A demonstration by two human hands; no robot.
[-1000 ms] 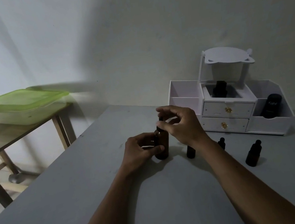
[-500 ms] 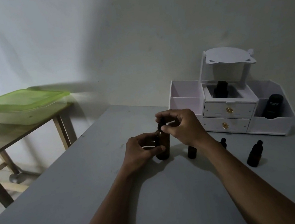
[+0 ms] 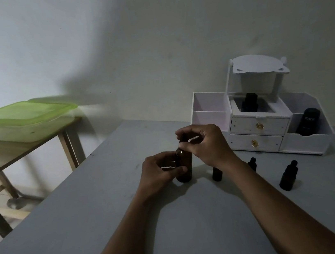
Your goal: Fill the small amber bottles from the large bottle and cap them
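I see the large bottle point(image 3: 184, 165) standing upright mid-table point(image 3: 88, 213), long axis vertical, neck up. My left hand point(image 3: 160, 172) wraps its body from the left; my right hand point(image 3: 205, 145), directly above, pinches the cap point(image 3: 183, 138). Small bottles point(image 3: 288, 176) stand capped rightward.

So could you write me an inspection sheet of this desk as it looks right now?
Surface: grey table, bare in front.
Job's things: large amber bottle upright; three small bottles standing to its right.
Clutter: white organiser holding dark containers.
Hands: left hand grips the large bottle's body; right hand pinches its cap.
Cables: nothing seen.
Surroundings: wooden side table with a green-lidded box; plain wall.
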